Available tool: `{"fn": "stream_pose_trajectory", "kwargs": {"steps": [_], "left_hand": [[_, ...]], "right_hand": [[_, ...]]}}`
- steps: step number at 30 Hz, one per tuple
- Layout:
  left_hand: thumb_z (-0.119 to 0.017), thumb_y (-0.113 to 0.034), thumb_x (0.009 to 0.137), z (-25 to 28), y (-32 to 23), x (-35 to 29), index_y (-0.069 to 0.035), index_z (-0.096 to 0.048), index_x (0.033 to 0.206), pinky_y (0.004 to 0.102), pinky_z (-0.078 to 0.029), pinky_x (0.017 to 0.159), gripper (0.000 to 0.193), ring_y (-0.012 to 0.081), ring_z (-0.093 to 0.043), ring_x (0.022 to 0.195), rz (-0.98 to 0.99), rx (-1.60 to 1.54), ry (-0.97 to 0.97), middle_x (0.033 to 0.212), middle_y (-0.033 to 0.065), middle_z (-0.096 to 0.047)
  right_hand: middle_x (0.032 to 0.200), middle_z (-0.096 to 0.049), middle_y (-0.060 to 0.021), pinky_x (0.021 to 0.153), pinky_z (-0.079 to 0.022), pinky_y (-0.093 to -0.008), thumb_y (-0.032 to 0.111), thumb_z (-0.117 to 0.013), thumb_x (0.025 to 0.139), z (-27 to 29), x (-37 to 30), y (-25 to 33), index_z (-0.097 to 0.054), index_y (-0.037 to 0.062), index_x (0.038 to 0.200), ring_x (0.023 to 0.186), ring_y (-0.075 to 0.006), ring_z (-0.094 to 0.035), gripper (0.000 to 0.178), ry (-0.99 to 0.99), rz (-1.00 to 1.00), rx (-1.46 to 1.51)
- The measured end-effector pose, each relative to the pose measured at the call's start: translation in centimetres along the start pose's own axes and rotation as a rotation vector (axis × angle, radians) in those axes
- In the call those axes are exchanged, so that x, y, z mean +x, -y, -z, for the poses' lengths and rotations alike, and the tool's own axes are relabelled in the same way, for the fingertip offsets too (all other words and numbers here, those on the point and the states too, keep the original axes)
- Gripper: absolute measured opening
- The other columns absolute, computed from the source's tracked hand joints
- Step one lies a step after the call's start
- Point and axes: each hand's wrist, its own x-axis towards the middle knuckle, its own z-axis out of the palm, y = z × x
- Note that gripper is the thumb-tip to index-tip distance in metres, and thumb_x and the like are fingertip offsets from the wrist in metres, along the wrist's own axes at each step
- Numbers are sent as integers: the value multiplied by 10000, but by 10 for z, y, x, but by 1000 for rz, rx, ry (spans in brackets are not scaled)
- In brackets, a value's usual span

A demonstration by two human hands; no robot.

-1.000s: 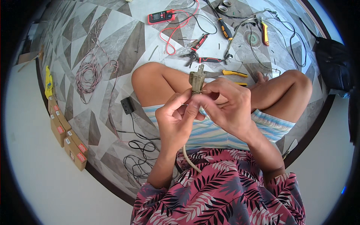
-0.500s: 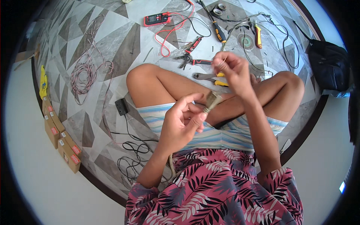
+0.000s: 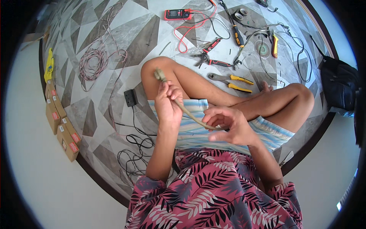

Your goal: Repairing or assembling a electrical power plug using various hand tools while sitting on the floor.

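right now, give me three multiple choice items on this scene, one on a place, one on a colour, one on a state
1. Where does the red multimeter lie?
A. on the floor past the knees
B. on the lap
C. on the cardboard boxes

2. What colour are the handles of the pliers nearest the shin?
A. blue
B. yellow
C. white

3. How is the beige cord held?
A. by neither hand
B. lying on the floor
C. gripped in the left hand, running to the right hand

Answers: 1 A, it lies far off on the tiles. 2 B, yellow grips show. 3 C, the fist closes round it.
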Motion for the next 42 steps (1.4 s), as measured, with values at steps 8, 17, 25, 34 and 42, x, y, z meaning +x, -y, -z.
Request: {"fn": "stream_pose_trajectory", "kwargs": {"steps": [8, 17, 25, 34, 42], "left_hand": [[-531, -178, 980, 15, -48, -64, -23, -534, 1119, 306, -448, 792, 209, 156, -545, 902, -33, 652, -182, 1053, 85, -567], [-563, -173, 935, -29, -42, -113, 33, -599, 1092, 433, -470, 872, 262, 339, -625, 874, -639, 1658, 708, 892, 148, -631], [-528, -256, 985, -29, -33, -127, 39, -627, 989, 299, -425, 484, 311, 177, -571, 538, -489, 1645, 541, 642, 80, -564], [-433, -385, 1027, -28, 8, -142, 29, -584, 1008, 209, -305, 431, 441, 40, -362, 491, -55, 1006, 279, 607, -43, -387], [-418, -415, 1026, -11, 13, -129, 10, -572, 1048, 194, -294, 487, 453, 38, -364, 554, 165, 857, 455, 665, -18, -444]], "right_hand": [[937, -700, -126, 760, -544, -264, -106, -772, 726, -12, 22, 26, -510, -4, 1095, 881, -144, -671, 464, -282, 258, 292], [900, -700, -99, 740, -556, -265, -61, -797, 725, -27, 34, 44, -538, 12, 1023, 860, -146, -691, 402, 85, 235, 187], [812, -682, -113, 614, -499, -272, 41, -760, 792, -43, 27, 41, -703, -22, 887, 692, -189, -635, 128, -159, 578, -25], [807, -675, -114, 610, -497, -272, 45, -743, 811, -34, 28, 26, -677, -15, 899, 708, -188, -638, 126, -224, 704, -172], [925, -657, -147, 710, -486, -284, 70, -695, 866, -7, 33, 32, -622, -35, 1012, 815, -175, -614, 195, 61, 504, 36]]}}
